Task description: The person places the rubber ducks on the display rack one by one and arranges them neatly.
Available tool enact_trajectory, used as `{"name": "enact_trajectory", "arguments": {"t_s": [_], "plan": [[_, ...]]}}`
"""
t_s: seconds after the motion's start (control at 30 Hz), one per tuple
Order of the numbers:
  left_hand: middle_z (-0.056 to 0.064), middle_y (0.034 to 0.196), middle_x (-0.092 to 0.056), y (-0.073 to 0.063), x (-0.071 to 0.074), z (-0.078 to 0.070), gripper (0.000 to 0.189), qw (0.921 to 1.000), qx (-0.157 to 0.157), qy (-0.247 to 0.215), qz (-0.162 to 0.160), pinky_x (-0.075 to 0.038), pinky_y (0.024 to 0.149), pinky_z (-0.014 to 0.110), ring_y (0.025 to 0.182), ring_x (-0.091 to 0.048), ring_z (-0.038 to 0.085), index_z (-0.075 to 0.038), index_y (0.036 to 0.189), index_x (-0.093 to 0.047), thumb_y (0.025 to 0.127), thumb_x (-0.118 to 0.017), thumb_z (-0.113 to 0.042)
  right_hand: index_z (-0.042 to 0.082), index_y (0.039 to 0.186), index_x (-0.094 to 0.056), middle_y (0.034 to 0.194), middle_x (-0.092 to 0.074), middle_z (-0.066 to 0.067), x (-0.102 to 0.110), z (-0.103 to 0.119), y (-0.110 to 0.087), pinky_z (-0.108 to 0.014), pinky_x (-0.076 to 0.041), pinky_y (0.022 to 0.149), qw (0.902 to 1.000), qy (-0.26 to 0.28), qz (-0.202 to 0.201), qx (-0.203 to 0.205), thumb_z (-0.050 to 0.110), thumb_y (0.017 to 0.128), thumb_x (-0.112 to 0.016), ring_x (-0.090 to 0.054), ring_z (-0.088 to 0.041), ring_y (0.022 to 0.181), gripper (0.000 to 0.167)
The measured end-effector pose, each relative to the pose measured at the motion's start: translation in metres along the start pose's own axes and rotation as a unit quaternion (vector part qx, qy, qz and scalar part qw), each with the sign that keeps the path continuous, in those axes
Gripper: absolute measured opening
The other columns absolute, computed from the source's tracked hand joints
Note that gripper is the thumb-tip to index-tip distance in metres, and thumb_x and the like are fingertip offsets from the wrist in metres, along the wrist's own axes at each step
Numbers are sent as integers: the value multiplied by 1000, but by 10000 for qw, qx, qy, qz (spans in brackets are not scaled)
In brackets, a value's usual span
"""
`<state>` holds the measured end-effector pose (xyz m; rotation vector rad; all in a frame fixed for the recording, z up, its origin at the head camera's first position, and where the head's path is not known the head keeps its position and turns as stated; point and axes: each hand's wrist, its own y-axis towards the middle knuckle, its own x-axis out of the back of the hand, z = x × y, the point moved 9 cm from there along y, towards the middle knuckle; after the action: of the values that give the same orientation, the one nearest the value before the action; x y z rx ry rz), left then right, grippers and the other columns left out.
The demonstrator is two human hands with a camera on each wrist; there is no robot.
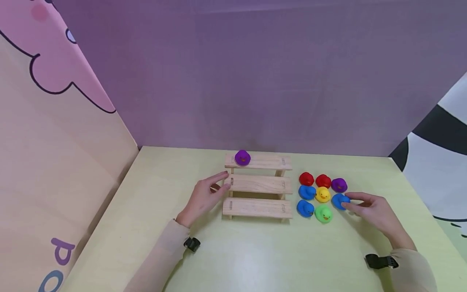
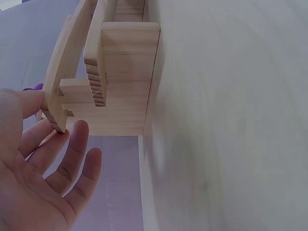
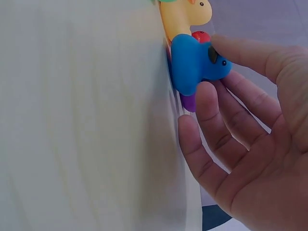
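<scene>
A three-step wooden stand (image 1: 260, 183) sits on the table, and a purple rubber duck (image 1: 242, 157) rests on the left part of its top step. My left hand (image 1: 206, 195) holds the stand at the left end of its middle step; in the left wrist view, thumb and fingertips lie on either side of a plank end (image 2: 57, 113). Over on the right, my right hand (image 1: 372, 209) pinches a blue rubber duck (image 3: 192, 62) between thumb and fingers. That duck is at the right side of a cluster of ducks, beside a yellow duck (image 1: 322, 194).
Around the yellow duck are two red ducks (image 1: 306, 179), another purple duck (image 1: 339, 185), two more blue ducks (image 1: 305, 208) and a green duck (image 1: 323, 213). A purple backdrop (image 1: 255, 81) rises behind the table (image 1: 233, 255), with a printed panel (image 1: 65, 154) along the left.
</scene>
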<state>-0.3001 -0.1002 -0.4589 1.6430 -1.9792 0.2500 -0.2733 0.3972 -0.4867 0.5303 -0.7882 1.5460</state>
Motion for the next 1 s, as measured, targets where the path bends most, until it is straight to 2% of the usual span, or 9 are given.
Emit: {"name": "enact_trajectory", "arguments": {"t_s": [0.2, 0.43, 0.53, 0.63, 0.77, 0.87, 1.0], "plan": [[-3, 153, -64, -3, 0, 2, 44, 9999, 48, -116, -18, -63, 82, 29, 95, -74, 17, -20, 148, -66, 105, -70, -31, 2, 147, -61, 117, -75, -13, 0, -2, -2, -27, -54, 71, 10000, -66, -49, 10, 50, 102, -70, -67, -12, 88, 67], [-3, 154, -63, -3, 1, 1, 45, 10000, 8, -82, 41, -63, 83, 32, 96, -74, 18, -20, 148, -65, 106, -69, -35, 4, 145, -63, 122, -74, -15, 4, -1, -3, -26, -53, 70, 9996, -138, -247, 25, 53, 101, -71, -66, -10, 87, 66], [-2, 155, -62, -2, 1, 0, 46, 10000, -24, -37, 69, -63, 85, 33, 98, -74, 19, -18, 149, -64, 107, -67, -34, 6, 145, -64, 117, -76, -7, 9, 2, -4, -25, -53, 71, 9993, -111, -370, 12, 55, 100, -71, -65, -6, 87, 67], [-1, 156, -61, -2, 0, 0, 46, 10000, -36, -39, 79, -63, 87, 32, 99, -75, 20, -18, 150, -64, 107, -67, -33, 7, 144, -65, 111, -74, 9, 15, 6, -6, -24, -52, 72, 9988, -64, -484, -23, 57, 99, -70, -62, 0, 87, 67], [0, 156, -61, -2, 0, 0, 45, 9999, -25, -89, 66, -63, 86, 31, 99, -74, 19, -18, 150, -63, 107, -67, -31, 8, 145, -64, 107, -63, 28, 21, 9, -6, -25, -50, 75, 9985, 59, -548, -22, 56, 101, -68, -62, 5, 86, 65], [1, 157, -60, -3, 0, -1, 45, 9999, -37, -100, 56, -63, 85, 30, 98, -74, 19, -18, 150, -63, 107, -67, -31, 9, 145, -64, 104, -58, 35, 23, 10, -6, -29, -48, 78, 9983, 196, -557, -30, 55, 102, -68, -64, 5, 86, 64], [0, 157, -60, -2, 0, -1, 45, 10000, -53, -53, 48, -62, 84, 29, 98, -74, 18, -19, 150, -64, 107, -67, -32, 10, 146, -63, 103, -56, 38, 24, 15, -10, -34, -47, 80, 9977, 332, -589, -73, 58, 101, -68, -66, 4, 87, 65]]}}
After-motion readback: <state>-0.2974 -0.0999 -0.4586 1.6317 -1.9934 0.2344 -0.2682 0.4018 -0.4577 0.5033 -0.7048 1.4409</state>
